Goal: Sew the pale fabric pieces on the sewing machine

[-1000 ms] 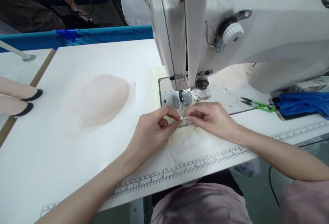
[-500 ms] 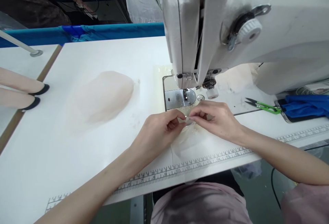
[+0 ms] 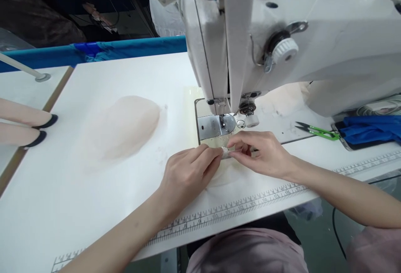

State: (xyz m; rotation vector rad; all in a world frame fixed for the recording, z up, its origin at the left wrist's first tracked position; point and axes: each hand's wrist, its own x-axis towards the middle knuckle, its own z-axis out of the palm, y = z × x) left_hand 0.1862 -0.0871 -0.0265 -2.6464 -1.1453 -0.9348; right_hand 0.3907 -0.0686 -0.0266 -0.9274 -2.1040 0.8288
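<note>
Just in front of the sewing machine's needle plate [image 3: 209, 128], my two hands meet over the table. My left hand [image 3: 192, 168] is closed, palm down, pinching a small piece of thin, whitish sheer fabric [image 3: 225, 153]. My right hand [image 3: 261, 151] pinches the other side of that fabric between thumb and forefinger. Its exact shape is mostly hidden by my fingers. Behind my hands, the presser foot [image 3: 222, 121] sits over the plate under the white sewing machine [image 3: 216, 47]. More sheer fabric [image 3: 219, 179] seems to lie below my hands.
A sheer beige fabric piece [image 3: 131, 126] lies on the white table at left. Green-handled thread snips [image 3: 318, 131] and blue cloth [image 3: 372, 128] are at right. A printed ruler [image 3: 219, 214] runs along the front edge. Two beige strips with black ends [image 3: 28, 116] lie far left.
My left hand has rolled over, its knuckles now upward, and both hands have shifted slightly toward me. The fabric stays pinched between them. The view has tilted up a little.
</note>
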